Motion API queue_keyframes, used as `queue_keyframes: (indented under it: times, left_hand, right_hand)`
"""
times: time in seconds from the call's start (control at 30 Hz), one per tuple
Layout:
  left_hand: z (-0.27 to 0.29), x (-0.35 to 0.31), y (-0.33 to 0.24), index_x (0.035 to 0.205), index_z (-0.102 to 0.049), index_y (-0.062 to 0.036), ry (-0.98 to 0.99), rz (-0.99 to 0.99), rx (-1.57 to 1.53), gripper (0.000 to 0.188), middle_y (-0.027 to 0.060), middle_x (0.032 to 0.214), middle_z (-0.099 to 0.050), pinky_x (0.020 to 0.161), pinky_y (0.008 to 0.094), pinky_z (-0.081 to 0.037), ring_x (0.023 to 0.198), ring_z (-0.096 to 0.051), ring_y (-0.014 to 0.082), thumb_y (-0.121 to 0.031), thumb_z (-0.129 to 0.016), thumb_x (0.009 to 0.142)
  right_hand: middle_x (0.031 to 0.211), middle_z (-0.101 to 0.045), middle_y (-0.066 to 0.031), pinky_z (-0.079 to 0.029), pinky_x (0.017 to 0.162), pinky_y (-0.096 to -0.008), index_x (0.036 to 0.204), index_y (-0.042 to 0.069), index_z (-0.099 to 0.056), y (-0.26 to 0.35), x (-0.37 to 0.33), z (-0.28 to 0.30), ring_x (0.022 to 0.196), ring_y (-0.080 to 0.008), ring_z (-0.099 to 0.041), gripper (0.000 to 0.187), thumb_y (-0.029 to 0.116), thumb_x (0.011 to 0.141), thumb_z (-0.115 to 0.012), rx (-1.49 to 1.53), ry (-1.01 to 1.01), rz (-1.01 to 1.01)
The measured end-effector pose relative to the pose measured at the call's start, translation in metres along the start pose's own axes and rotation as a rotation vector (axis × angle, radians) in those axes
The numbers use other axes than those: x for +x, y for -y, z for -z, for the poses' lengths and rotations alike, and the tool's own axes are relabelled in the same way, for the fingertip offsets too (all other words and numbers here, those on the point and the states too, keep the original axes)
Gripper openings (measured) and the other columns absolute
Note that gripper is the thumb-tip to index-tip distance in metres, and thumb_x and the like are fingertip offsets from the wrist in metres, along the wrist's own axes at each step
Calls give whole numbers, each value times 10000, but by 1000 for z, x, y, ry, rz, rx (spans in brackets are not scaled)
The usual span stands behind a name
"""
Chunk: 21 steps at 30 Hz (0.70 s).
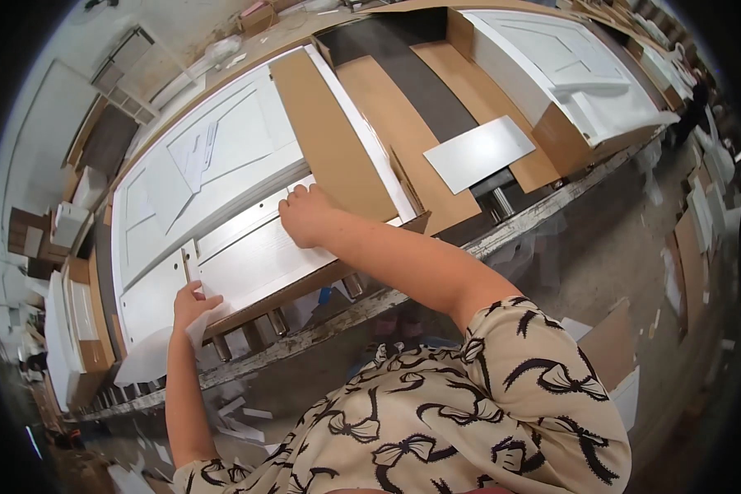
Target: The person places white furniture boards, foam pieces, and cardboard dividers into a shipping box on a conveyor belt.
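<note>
My left hand [194,308] is at the near edge of a long white board [251,262], thumb and fingers apart and nothing visible in its grasp. A narrow brown strip [188,262] crosses the board just beyond those fingertips. Further right, my right hand [306,216] rests on the same board with its fingers curled together; what they hold, if anything, is hidden. Beside it lies a long brown cardboard strip [329,136]. White panels with raised frames [243,123] are stacked behind the board in an open carton, with paper sheets [173,185] on top.
Rightward on the roller conveyor [502,206] stands an opened carton [391,136] with a loose white panel [479,154] across it. Beyond is another carton of white panels [564,66]. Cardboard scraps [617,342] and white offcuts [243,416] litter the floor.
</note>
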<state>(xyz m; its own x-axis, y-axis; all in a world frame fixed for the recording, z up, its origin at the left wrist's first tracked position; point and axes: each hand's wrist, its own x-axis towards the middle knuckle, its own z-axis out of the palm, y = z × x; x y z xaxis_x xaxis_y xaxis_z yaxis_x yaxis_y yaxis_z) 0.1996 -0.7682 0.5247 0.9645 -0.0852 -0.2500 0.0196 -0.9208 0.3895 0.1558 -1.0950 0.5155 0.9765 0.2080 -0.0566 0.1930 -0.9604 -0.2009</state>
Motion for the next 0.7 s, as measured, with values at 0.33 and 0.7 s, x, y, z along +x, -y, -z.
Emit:
queue_keyframes:
  times: [0.33,0.7]
  left_hand:
    - [13,18,46,1063,-587,65,88,-57,-127,552,47,705,-568,530,254,-435,591,-524,117,-239,-764,637]
    - [8,25,75,870,-608,23,20,-162,56,466,53,629,-547,534,295,-424,579,-521,154,-355,-753,640]
  right_hand:
    - [1088,-546,-190,-326,905,-483,996,-30,-604,43,6,-2,1074,-312,-443,295,123,747,-563,-26,-67,146]
    - [1136,-559,-179,-381,922,-486,1094,49,-601,25,-16,38,1097,-340,-476,357,190,767,-581,422,-100,150]
